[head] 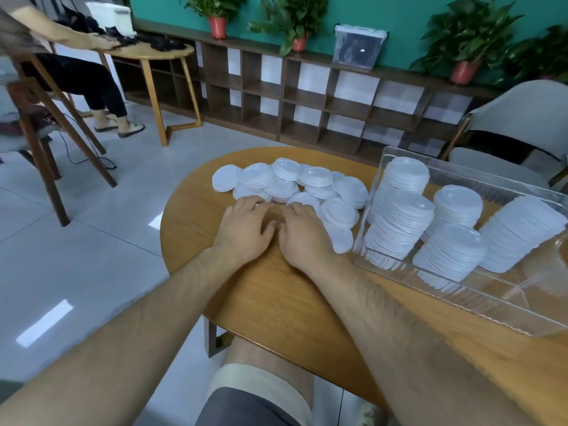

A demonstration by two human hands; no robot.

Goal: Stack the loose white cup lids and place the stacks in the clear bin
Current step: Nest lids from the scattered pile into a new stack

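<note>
Remotely, over the head camera, I see both of the person's hands laid palm-down, side by side, on the round wooden table (pixel 276 302), thumbs all but touching. The left hand (pixel 244 230) has its fingers (pixel 259 206) stretched forward and relaxed, the tips meeting the near edge of the loose white cup lids (pixel 289 181); it grips nothing that I can make out. The right hand (pixel 304 238) lies the same way, fingers (pixel 299 207) straight and slightly spread, their tips resting on the nearest lid of the heap; whether any lid is caught beneath the palm I cannot tell. The heap spreads in an overlapping scatter just beyond the fingertips, toward the table's far edge. One single lid (pixel 341 239) lies flat just right of the right hand, between it and the clear bin (pixel 461 292). The bin sits at the table's right side, and five stacks of lids (pixel 399 224) lean inside it, close together at its left end. Below the table edge the person's bare knee (pixel 267 358) shows. Across the tiled floor, at upper left, a second person (pixel 76 78) sits at a smaller table (pixel 153 52) with a hand on dark items. A low shelf unit (pixel 281 103) runs along the teal wall, bearing potted plants (pixel 292 16) and a lidded storage box (pixel 358 46); a grey armchair (pixel 522 106) stands at right.
</note>
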